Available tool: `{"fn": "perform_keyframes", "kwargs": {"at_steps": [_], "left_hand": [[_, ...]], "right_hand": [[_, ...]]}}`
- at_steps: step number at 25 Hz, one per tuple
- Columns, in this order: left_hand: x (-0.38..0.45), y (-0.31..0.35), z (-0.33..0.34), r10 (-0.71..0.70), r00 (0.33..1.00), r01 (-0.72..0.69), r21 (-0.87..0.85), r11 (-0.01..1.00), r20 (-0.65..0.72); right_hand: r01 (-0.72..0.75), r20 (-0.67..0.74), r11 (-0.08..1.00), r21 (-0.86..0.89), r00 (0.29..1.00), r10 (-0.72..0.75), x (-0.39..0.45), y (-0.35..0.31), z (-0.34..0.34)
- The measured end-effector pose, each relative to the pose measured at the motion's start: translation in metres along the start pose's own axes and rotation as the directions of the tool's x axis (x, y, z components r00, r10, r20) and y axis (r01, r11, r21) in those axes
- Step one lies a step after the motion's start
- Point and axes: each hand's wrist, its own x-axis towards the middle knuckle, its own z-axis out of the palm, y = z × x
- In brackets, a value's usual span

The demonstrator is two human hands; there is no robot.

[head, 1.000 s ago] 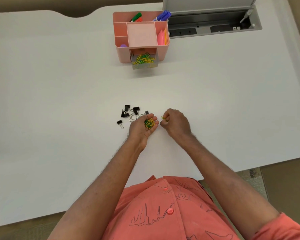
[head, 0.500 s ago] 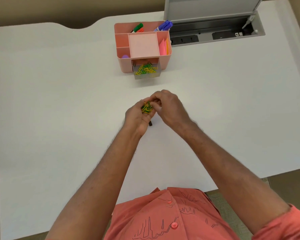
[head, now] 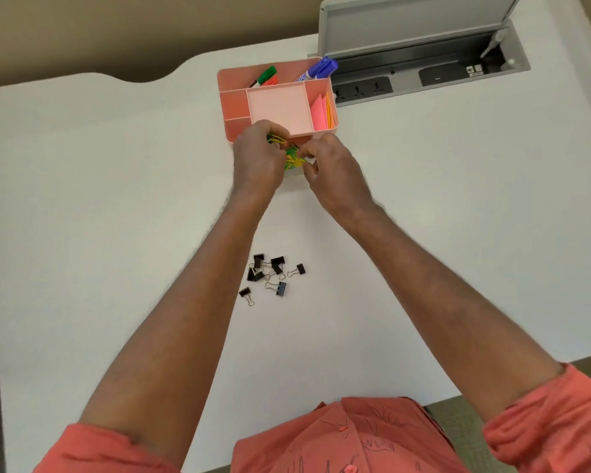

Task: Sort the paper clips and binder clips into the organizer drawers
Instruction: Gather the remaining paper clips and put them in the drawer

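Note:
A pink desk organizer stands at the back of the white desk. Its clear front drawer is pulled out and mostly hidden behind my hands. My left hand is cupped over the drawer, gripping a bunch of green and yellow paper clips. My right hand is right beside it, fingertips pinched at the same bunch of clips. Several black binder clips lie loose on the desk between my forearms, nearer to me.
Markers and pink sticky notes fill the organizer's top compartments. Behind it to the right is an open grey cable box with power sockets. The desk's curved back edge runs at the left.
Both hands carried the paper clips from the desk's middle away from me to the organizer's drawer. The binder clips stayed where they were and now show between my forearms.

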Motion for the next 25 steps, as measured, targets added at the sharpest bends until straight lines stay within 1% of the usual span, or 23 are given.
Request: {"fn": "perform_keyframes", "kwargs": {"at_steps": [1,2,3,4,6,8,11,15,18,20,22,23,24,25], "left_hand": [[0.002,0.002,0.002,0.092,0.996,-0.093,0.164,0.982,0.014],[0.003,0.002,0.004,0.172,0.984,-0.179,0.306,0.935,0.051],[0.005,0.001,0.006,0.225,0.969,-0.249,0.417,0.874,0.105],[0.007,0.0,0.008,0.249,0.954,-0.299,0.503,0.811,0.165],[0.008,-0.001,0.012,0.248,0.938,-0.346,0.619,0.705,0.242],[0.009,-0.001,0.016,0.259,0.93,-0.366,0.664,0.652,0.259],[0.008,-0.004,0.018,0.301,0.919,-0.392,0.67,0.63,0.254],[0.008,-0.008,0.017,0.318,0.915,-0.402,0.624,0.67,0.248],[0.003,-0.008,0.013,0.373,0.901,-0.431,0.564,0.704,0.223],[0.0,-0.012,0.007,0.425,0.895,-0.436,0.476,0.764,0.138],[-0.004,-0.018,0.001,0.464,0.886,-0.427,0.378,0.821,-0.007],[-0.006,-0.021,-0.001,0.449,0.889,-0.397,0.336,0.854,-0.089],[-0.005,-0.026,-0.003,0.399,0.901,-0.342,0.288,0.894,-0.17],[-0.003,-0.029,-0.004,0.316,0.917,-0.264,0.226,0.938,-0.242]], "right_hand": [[0.003,0.003,1.0,-0.023,1.0,-0.002,0.001,0.0,0.001],[0.003,0.01,0.999,-0.042,1.0,-0.002,0.003,0.0,0.002],[0.002,0.017,0.999,-0.05,1.0,-0.001,0.004,0.0,0.002],[0.001,0.02,0.999,-0.052,1.0,0.001,0.005,0.001,0.002],[0.002,0.022,0.999,-0.05,1.0,-0.001,0.007,0.002,0.001],[0.002,0.029,0.999,-0.049,1.0,0.0,0.007,0.002,0.0],[-0.013,0.045,0.999,-0.034,0.999,0.014,0.008,0.003,-0.001],[-0.029,0.049,0.999,-0.027,0.998,0.03,0.008,0.005,-0.001],[-0.039,0.053,0.999,-0.015,0.998,0.04,0.009,0.006,0.0],[-0.044,0.04,0.999,0.017,0.998,0.043,0.008,0.008,0.001],[-0.061,-0.018,0.993,0.101,0.998,0.063,0.003,0.011,0.002],[-0.099,-0.057,0.981,0.168,0.992,0.11,0.0,0.013,0.004],[-0.17,-0.082,0.949,0.266,0.977,0.198,-0.003,0.014,0.006],[-0.274,-0.068,0.875,0.399,0.943,0.326,-0.006,0.014,0.009]]}}
